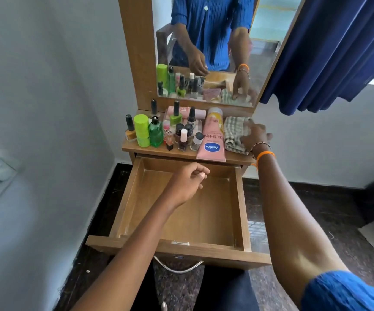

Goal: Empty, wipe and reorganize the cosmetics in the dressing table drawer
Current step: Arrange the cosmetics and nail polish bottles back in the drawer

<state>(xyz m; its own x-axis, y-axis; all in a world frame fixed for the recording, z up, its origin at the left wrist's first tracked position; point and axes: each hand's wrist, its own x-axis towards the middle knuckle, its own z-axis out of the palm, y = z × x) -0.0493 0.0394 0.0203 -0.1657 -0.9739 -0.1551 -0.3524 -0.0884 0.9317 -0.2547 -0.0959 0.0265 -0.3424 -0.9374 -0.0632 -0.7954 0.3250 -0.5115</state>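
The wooden drawer (241,203) is pulled out and holds nothing. My left hand (187,181) hovers over its back half, fingers loosely curled with nothing in them. My right hand (254,135) rests with fingers spread on a folded checked cloth (233,133) at the right end of the tabletop (159,149). Left of the cloth lies a pink Vaseline tube (211,140). Several nail polish bottles (182,138), a green glass bottle (156,133) and a lime-green container (142,131) crowd the left and middle of the top.
A mirror (206,52) stands behind the tabletop. A blue curtain (329,52) hangs at the right. A white wall with a switch plate (0,173) is close on the left. The drawer's metal handle (178,267) hangs below its front, over a dark stone floor.
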